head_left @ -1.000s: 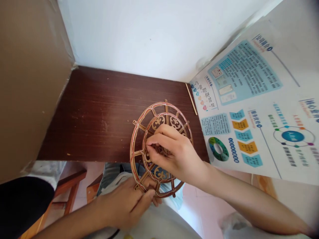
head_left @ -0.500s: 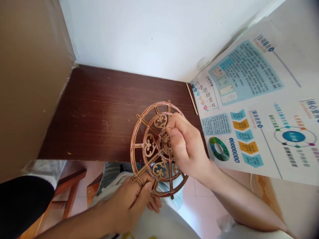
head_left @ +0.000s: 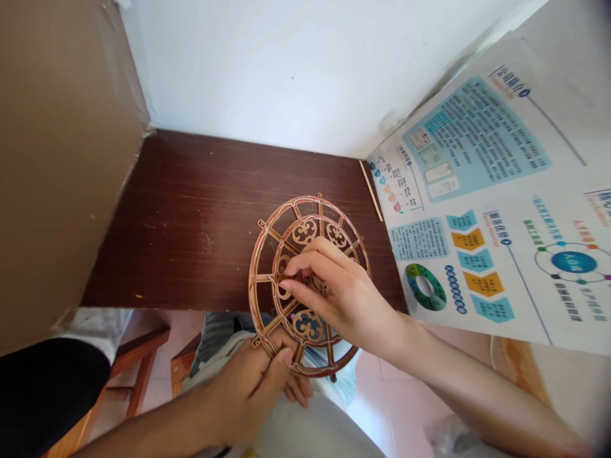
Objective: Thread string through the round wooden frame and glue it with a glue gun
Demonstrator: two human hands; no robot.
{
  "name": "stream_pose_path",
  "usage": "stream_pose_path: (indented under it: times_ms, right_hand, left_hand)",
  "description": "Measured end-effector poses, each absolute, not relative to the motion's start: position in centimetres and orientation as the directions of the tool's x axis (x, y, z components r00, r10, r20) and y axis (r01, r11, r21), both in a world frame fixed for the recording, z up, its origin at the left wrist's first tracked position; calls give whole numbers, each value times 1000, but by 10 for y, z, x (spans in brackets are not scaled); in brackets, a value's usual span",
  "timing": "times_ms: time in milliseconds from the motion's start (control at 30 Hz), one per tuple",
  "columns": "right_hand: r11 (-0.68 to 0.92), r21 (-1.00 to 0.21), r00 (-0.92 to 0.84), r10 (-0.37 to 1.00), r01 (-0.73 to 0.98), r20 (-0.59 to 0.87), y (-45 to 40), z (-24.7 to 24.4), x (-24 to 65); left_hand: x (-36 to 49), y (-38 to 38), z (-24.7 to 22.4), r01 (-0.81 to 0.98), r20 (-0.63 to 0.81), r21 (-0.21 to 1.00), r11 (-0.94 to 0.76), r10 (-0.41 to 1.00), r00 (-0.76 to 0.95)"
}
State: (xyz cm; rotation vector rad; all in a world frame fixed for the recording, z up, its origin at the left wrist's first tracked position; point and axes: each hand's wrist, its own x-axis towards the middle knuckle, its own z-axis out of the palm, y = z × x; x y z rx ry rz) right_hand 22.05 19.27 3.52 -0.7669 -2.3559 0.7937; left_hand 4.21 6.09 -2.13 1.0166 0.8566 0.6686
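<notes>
A round, wheel-like wooden frame point(head_left: 262, 238) has openwork scroll panels, spokes and small tabs around its rim. Reddish and whitish lines run along its rings. My left hand point(head_left: 258, 375) grips the lower left of the rim, thumb on top and fingers underneath. Over the middle of the frame is my right hand point(head_left: 338, 286), fingers curled. Its thumb tip and index tip come close together in a pinch at the left scroll panel; anything between them is too small to make out. This hand hides the hub and part of the right side.
The frame is held over the near edge of a dark brown table point(head_left: 167, 222). A thin pale stick point(head_left: 371, 191) lies by the printed poster board point(head_left: 477, 222) on the right. A white wall point(head_left: 267, 70) stands behind, a brown panel point(head_left: 62, 146) at left. Wooden stools point(head_left: 138, 362) show below.
My right hand has moved left from the hub to the left scroll panel, and its fist has loosened into a pinch. My left hand keeps its hold on the rim.
</notes>
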Motion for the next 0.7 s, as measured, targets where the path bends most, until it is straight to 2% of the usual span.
stream_pose_path:
  times_ms: [200, 367, 567, 700]
  right_hand:
    - [552, -754, -596, 756, 356, 271, 187, 38, 215]
    - [538, -760, -618, 750, 365, 234, 183, 42, 212]
    - [561, -730, -715, 685, 391, 144, 186, 46, 210]
    - [444, -835, -691, 714, 325, 110, 178, 59, 219]
  left_hand:
    - [41, 57, -23, 62, -209, 977, 204, 855, 474]
    - [40, 56, -21, 90, -176, 984, 151, 856, 487]
    - [41, 59, -19, 11, -238, 963, 269, 832, 502]
    - [42, 62, -19, -69, -250, 942, 329, 822, 512]
